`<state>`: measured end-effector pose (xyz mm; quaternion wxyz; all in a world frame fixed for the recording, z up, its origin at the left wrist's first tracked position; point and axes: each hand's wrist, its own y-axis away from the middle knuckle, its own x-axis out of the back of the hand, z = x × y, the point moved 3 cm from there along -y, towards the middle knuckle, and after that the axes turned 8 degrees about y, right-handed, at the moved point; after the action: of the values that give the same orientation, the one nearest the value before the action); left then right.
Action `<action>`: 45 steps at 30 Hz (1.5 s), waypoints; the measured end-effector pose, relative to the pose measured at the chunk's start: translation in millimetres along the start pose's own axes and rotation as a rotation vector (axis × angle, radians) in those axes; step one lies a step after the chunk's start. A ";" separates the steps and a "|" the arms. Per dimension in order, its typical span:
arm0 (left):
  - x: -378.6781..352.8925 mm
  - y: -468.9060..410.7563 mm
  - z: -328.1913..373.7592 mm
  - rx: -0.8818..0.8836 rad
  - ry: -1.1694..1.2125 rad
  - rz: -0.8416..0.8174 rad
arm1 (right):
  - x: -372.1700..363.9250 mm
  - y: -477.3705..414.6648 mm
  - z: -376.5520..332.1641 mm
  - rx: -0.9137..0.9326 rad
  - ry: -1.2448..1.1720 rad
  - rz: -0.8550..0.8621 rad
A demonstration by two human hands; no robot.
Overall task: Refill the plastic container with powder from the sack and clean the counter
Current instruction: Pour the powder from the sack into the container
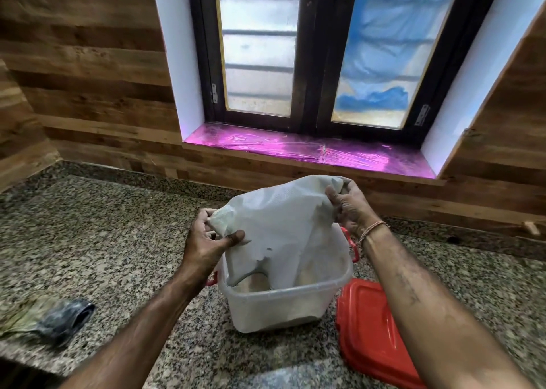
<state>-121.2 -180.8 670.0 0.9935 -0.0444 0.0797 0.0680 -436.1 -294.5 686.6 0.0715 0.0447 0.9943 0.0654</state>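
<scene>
A white sack (274, 226) hangs upside down, its open mouth down inside a clear plastic container (277, 303) with red side handles on the granite counter (103, 241). Pale powder shows inside the container under the sack. My left hand (206, 241) grips the sack's left bottom corner. The sack's upper right corner is gripped by my right hand (348, 205). Both hands hold the sack above the container's rim.
The container's red lid (372, 329) lies flat on the counter to the right. A crumpled grey and green cloth (50, 320) lies at the counter's left front edge. Behind are a wood-panelled wall and a window with a pink-lined sill (295, 148).
</scene>
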 end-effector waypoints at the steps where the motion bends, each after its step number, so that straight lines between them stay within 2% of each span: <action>1: -0.7 1.6 1.4 0.004 0.012 0.005 | 0.4 -0.6 -1.7 0.011 -0.014 -0.010; 7: 1.4 6.2 3.0 0.008 0.058 -0.021 | -3.6 -0.3 -9.7 0.076 -0.043 -0.050; 13: 9.9 1.2 1.0 -0.051 -0.056 0.137 | -8.0 -1.8 -11.2 0.110 0.034 -0.065; 19: 7.5 1.4 4.0 -0.135 -0.161 0.221 | -9.1 1.2 -22.9 0.068 0.123 -0.051; 25: 5.2 -4.9 6.4 -0.135 -0.119 0.245 | 0.7 -5.0 -33.1 0.147 0.326 -0.033; 32: 5.3 -8.6 12.7 -0.140 -0.060 0.293 | 3.9 -4.8 -34.8 0.193 0.343 -0.013; 35: 6.9 -8.9 16.6 -0.144 -0.198 0.249 | 5.6 -1.0 -33.7 0.217 0.308 -0.043; 39: -1.9 -14.3 40.1 -0.223 -0.667 0.219 | 6.0 3.5 -34.0 0.241 0.286 -0.100; 42: -37.3 -22.8 60.1 -0.320 -0.917 0.081 | -0.9 6.2 -37.1 0.253 0.260 -0.110; 45: -67.0 -35.5 61.6 -0.223 -1.040 -0.046 | -9.6 7.9 -40.6 0.258 0.230 -0.156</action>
<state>-172.3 -218.3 744.3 0.8924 -0.1121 -0.4319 0.0674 -432.1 -292.6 728.8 -0.0441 -0.0314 0.9965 -0.0638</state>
